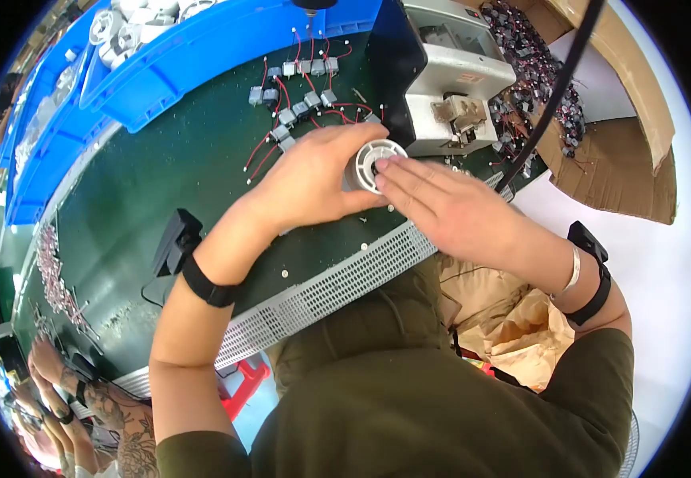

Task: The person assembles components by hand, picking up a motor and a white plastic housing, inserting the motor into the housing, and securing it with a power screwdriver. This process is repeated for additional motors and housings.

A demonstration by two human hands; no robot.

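Observation:
A round white plastic housing [367,153] with a ribbed rim stands upright at the near edge of the green bench. My left hand [311,177] wraps round its left side, thumb in front and fingers behind. Across its top lies my right hand [441,203], fingers together, the fingertips pressed into the open centre. Something small and dark shows under those fingertips; I cannot make out what it is. Just beyond my left hand lie several small grey motors [311,99] with red wires and white plugs.
Blue bins [146,92] of white parts line the far left. A grey bench machine [449,72] stands at the back right, beside a cardboard box [628,159] full of wired motors. A perforated metal strip [321,292] edges the bench. Another person's tattooed arm [114,410] is lower left.

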